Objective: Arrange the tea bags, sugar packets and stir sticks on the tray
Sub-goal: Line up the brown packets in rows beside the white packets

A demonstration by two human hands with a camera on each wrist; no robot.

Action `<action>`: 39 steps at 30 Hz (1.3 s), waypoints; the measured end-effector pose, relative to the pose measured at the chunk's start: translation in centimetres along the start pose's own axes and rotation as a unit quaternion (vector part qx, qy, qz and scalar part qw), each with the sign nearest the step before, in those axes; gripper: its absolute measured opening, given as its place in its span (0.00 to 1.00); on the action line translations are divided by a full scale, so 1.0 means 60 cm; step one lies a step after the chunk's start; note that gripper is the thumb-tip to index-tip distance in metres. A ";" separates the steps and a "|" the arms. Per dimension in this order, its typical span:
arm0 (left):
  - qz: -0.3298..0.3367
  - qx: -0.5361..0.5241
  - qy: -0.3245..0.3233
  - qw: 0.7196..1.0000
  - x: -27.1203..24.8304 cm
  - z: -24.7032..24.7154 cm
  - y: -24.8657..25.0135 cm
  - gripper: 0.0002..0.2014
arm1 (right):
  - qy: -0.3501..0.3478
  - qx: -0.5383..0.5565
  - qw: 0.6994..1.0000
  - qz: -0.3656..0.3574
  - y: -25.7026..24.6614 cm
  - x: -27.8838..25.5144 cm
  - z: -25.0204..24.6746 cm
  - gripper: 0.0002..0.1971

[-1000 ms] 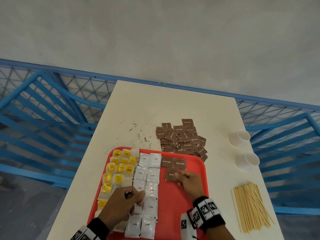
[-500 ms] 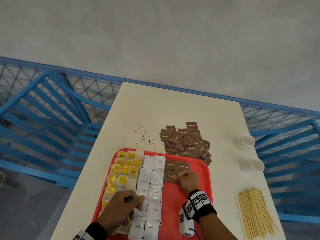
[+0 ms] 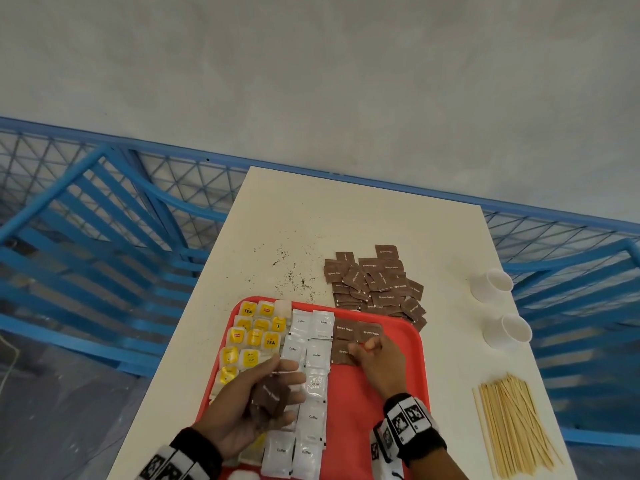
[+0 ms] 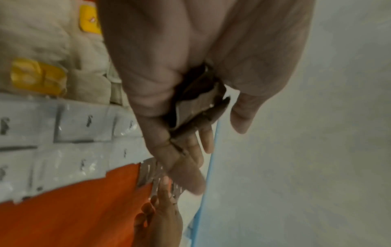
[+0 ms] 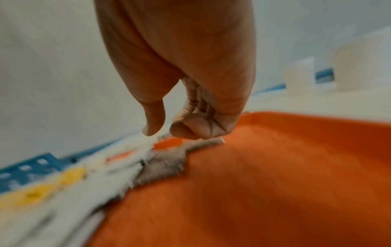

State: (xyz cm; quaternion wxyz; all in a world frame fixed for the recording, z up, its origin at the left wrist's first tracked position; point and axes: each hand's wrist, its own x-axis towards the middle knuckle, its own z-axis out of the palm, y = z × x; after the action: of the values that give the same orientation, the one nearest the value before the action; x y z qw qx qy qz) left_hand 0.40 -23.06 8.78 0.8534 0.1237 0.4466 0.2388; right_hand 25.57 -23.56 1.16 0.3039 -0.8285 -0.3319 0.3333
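bare room, blue railing (image 3: 104, 209), table (image 3: 346, 220)

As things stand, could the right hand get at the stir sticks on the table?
Probably yes: the stir sticks lie uncovered just right of the tray, with nothing between them and the right hand.

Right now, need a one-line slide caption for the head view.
Left hand holds brown sugar packets while right hand places one on the red tray.

I see a red tray (image 3: 412, 344) carrying tea bags (image 3: 256, 336) with yellow tags, white coffee sachets (image 3: 317, 356) with small dark lettering, and brown sugar packets (image 3: 356, 332) lettered white. My wristbands (image 3: 408, 420) show black-and-white square markers.
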 end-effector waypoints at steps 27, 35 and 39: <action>0.199 0.370 -0.047 0.906 0.010 0.114 -0.032 0.07 | -0.131 0.216 0.965 -0.067 -0.061 -0.172 -0.151 0.05; 0.157 0.247 -0.026 0.956 0.011 0.120 -0.021 0.13 | -0.166 0.217 0.959 -0.071 -0.064 -0.185 -0.153 0.14; 0.147 0.245 -0.023 0.958 0.015 0.124 -0.027 0.10 | -0.218 0.152 0.958 -0.105 -0.052 -0.193 -0.148 0.13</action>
State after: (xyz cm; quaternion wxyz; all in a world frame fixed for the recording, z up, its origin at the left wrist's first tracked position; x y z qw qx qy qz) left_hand 7.40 -23.95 11.73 0.7622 0.3988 0.4488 0.2421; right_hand 24.70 -32.91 12.75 0.3796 -0.6403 -0.4206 0.5187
